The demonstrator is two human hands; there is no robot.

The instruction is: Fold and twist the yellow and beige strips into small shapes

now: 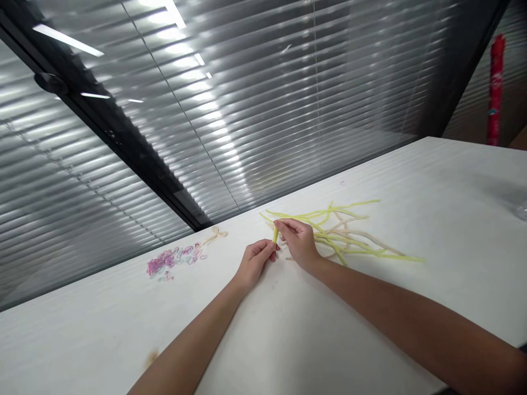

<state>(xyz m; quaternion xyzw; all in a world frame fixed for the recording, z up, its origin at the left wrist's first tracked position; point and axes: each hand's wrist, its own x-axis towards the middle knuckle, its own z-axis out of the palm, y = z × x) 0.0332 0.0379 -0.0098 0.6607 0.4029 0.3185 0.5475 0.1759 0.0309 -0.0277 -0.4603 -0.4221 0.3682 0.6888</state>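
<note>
A short length of yellow pipe cleaner (275, 234) stands nearly upright between my hands. My left hand (256, 261) pinches its lower end, and my right hand (300, 240) pinches the upper end between thumb and forefinger. Behind and to the right of my right hand, several long yellow pipe cleaners (373, 251) lie loosely crossed with beige pipe cleaners (376, 241) on the white table. My right hand partly covers that pile. A beige piece bent into a bow-like shape (216, 235) rests to the left, beyond my left hand.
A heap of small pink, purple and pale blue loops, like rubber bands (171, 259), lies on the white table (453, 219) at left. A blurred brownish thing (152, 357) sits near my left forearm. Glass with closed blinds (329, 99) runs along the back edge. A clear object (522, 211) shows at far right.
</note>
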